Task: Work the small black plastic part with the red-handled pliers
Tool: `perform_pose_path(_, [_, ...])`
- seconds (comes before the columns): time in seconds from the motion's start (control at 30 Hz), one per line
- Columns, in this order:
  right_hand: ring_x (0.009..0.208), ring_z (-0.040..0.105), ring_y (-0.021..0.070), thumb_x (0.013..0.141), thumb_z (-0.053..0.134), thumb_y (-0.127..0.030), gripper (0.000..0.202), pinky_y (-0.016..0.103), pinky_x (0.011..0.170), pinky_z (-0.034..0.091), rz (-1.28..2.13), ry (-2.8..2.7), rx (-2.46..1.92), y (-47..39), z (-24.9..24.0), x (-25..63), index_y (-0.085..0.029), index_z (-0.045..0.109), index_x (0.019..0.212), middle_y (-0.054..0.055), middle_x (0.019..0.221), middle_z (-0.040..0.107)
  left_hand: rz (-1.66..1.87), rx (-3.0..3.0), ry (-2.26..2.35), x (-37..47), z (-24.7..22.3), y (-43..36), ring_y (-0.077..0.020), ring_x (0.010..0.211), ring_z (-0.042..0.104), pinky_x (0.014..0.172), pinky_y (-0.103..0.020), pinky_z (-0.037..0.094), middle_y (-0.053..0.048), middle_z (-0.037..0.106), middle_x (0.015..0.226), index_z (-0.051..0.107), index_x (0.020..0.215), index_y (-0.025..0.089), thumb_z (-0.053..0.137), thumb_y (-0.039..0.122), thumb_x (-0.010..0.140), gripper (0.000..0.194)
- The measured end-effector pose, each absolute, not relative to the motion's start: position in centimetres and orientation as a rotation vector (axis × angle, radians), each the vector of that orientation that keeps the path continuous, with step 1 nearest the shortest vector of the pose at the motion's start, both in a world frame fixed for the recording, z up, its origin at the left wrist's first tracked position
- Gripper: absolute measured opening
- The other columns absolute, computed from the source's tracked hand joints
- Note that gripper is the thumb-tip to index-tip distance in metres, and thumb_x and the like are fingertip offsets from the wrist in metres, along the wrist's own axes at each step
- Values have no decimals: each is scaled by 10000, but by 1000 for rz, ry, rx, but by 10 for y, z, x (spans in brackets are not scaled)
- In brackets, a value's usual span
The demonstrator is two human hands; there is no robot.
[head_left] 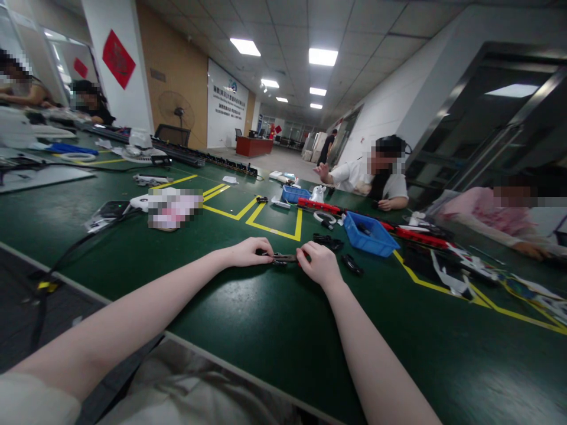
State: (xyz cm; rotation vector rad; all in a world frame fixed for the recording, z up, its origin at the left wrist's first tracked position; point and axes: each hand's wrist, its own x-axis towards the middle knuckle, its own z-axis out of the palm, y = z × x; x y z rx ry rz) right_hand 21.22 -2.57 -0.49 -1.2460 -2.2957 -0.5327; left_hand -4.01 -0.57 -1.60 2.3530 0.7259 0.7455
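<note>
A small dark, thin part [284, 258] spans the gap between my two hands, low over the green table [248, 313]. My left hand [253, 252] pinches its left end between thumb and fingers. At the other end, my right hand [319, 263] has its fingertips closed on the same part. What exactly the part is cannot be made out at this size. Just beyond my right hand lie a black bundle of parts [328, 241] and a curved black piece [352, 264].
A blue bin [370, 234] stands right of my hands, a smaller blue bin [295, 194] further back. Red strips [420, 236] run to the right. A phone [175, 209] lies at the left. People sit across the table and at far left.
</note>
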Motion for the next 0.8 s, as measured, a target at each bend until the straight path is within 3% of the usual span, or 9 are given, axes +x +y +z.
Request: perform_pose_path(0.8, [597, 461, 125, 924, 396, -316, 326, 271, 614, 292, -506, -2327, -1299, -30, -1, 204, -180, 582, 694, 30, 707, 596, 714, 2437, 697, -41, -11, -8, -182, 925, 596, 877, -301, 434, -49, 622, 980, 673, 884, 155, 685, 287, 792, 162])
